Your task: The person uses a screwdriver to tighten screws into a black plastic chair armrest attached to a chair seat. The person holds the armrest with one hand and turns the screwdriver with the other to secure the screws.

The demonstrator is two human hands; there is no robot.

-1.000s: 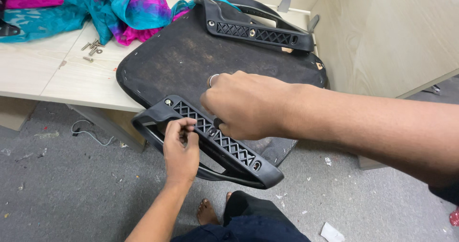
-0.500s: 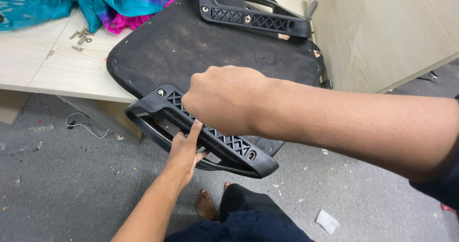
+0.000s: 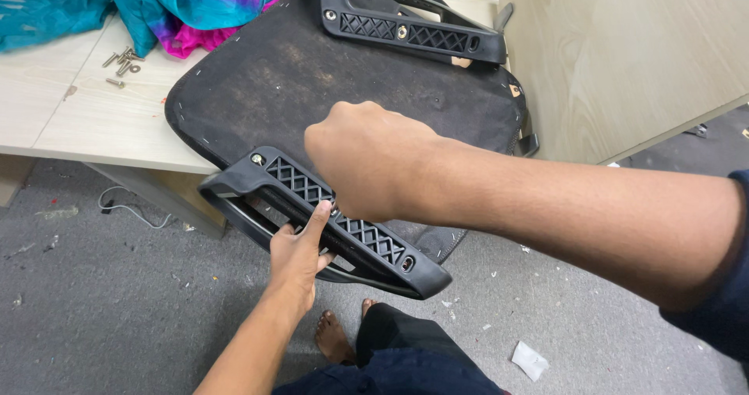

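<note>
A black upholstered chair seat (image 3: pixel 312 75) lies upside down on a pale desk (image 3: pixel 78 118), overhanging its front edge. A black plastic armrest (image 3: pixel 382 247) with a lattice pattern runs along the seat's near side. My left hand (image 3: pixel 296 258) grips this armrest from below, index finger stretched up to its middle. My right hand (image 3: pixel 367 157) is a closed fist pressed on the armrest's middle. A small shiny metal bit shows under the fist; the rest is hidden. A second armrest (image 3: pixel 406 30) sits on the seat's far side.
Several loose screws (image 3: pixel 121 59) lie on the desk at the left, next to a teal and pink cloth (image 3: pixel 195 1). A wooden panel (image 3: pixel 624 51) stands at the right. On the grey carpet are a cable (image 3: pixel 129 208), a paper scrap (image 3: pixel 530 360) and my bare foot (image 3: pixel 335 336).
My left hand slid along the armrest's underside and its index finger now points up at the middle. My right fist has stayed on the armrest's middle, turning a little.
</note>
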